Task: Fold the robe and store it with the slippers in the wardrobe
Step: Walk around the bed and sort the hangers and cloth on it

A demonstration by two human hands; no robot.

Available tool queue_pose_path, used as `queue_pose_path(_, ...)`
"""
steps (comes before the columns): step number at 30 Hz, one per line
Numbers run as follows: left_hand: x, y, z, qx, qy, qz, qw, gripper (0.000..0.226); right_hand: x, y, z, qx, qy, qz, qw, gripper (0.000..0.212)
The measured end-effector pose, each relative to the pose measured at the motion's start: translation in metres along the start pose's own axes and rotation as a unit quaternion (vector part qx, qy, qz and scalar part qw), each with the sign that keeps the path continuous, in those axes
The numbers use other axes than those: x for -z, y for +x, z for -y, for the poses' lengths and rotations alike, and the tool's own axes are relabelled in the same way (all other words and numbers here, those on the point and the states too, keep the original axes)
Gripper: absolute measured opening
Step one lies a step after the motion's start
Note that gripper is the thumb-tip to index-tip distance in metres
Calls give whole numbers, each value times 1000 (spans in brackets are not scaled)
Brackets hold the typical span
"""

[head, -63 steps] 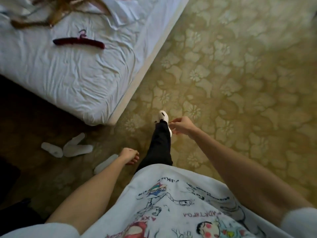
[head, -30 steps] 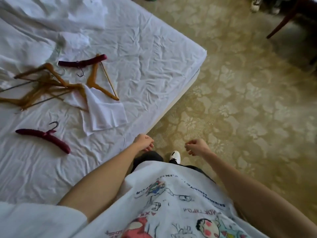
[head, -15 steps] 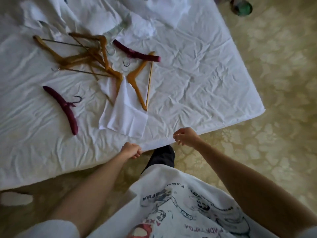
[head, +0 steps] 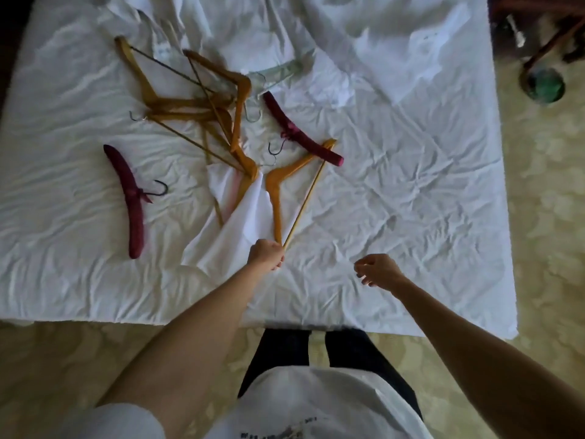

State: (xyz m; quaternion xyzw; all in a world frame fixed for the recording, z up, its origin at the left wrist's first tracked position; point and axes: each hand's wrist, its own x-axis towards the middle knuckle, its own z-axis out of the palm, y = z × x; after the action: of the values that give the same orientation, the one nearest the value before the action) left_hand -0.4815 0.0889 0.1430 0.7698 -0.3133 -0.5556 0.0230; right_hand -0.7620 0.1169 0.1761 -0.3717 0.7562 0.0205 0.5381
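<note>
Patterned carpet (head: 547, 217) running along the near and right edges of a bed (head: 411, 185) under a rumpled white sheet. Lying in a tangle toward the bed's far left: wooden hangers (head: 190, 103), two padded burgundy hangers (head: 133, 198) beside them. Left hand (head: 266, 253) gripping the near tip of one wooden hanger (head: 275, 198) resting over a white cloth (head: 234, 229). Right hand (head: 378, 270) hovering loosely curled, holding nothing, over bare sheet near the near edge. Crumpled white fabric, possibly the robe (head: 285, 26), bunching at the far edge.
</note>
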Motion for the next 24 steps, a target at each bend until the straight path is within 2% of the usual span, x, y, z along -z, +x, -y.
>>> queue_pose_path(5,-6,80,-29,-1,72,-63,995,28,6,111,83,81,-74,-9,994,8)
queue_pose_path(9,-26,146,-32,-5,113,-132,985,44,-1,204,145,153,-173,-116,966,20)
queue_pose_path(12,-49,193,-27,-8,109,-155,982,67,-8,265,172,245,-212,-200,925,33)
queue_pose_path(15,-67,225,-31,-56,45,-263,962,49,-14,315,181,308,-296,-256,867,57)
queue_pose_path(18,-81,236,-41,-78,59,-302,948,34,-10,349,186,327,-322,-301,836,69)
queue_pose_path(21,-91,236,-43,-94,52,-303,947,31,5,368,188,344,-319,-320,823,65)
queue_pose_path(24,-94,236,-46,-104,36,-293,950,32,27,376,194,357,-321,-331,812,51)
